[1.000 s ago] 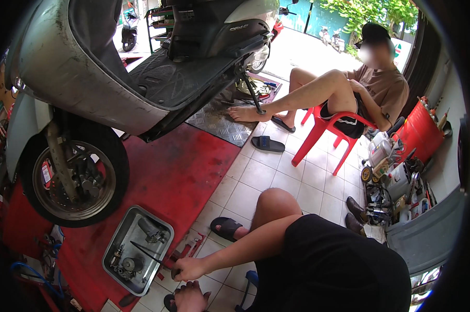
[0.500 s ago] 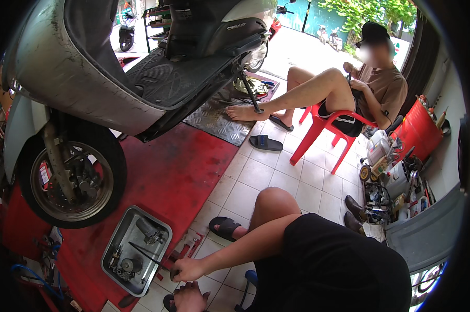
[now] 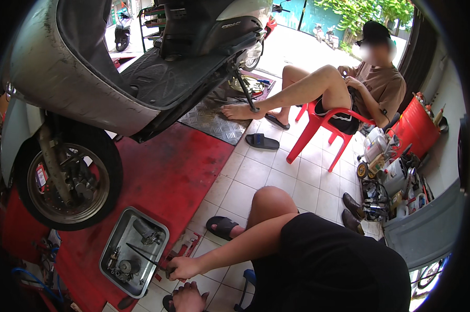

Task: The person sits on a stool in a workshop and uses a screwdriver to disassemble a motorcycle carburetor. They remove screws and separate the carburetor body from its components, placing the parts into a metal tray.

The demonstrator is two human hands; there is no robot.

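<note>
My right hand (image 3: 184,268) is closed around the end of a long, thin, dark tool (image 3: 141,251), whose kind I cannot make out. The tool slants over the near rim of a rectangular metal tray (image 3: 114,234). Inside lie a round metal engine part (image 3: 128,267), a larger cast metal part (image 3: 147,232) and smaller fittings. Below the right hand, near the lower edge, is my left hand (image 3: 188,298), back upward, fingers slightly spread and thumb apart. Nothing shows in it.
The tray rests on a red lift platform (image 3: 167,166). A grey scooter (image 3: 89,78) stands on it, front wheel (image 3: 68,179) beside the tray. A person (image 3: 380,83) sits on a red plastic chair (image 3: 310,132), one bare foot on the platform. Tools and containers (image 3: 391,177) line the right wall.
The view has shifted slightly. My right hand keeps its grip, and the dark tool has moved slightly over the tray. The seated person's raised hand has come down.
</note>
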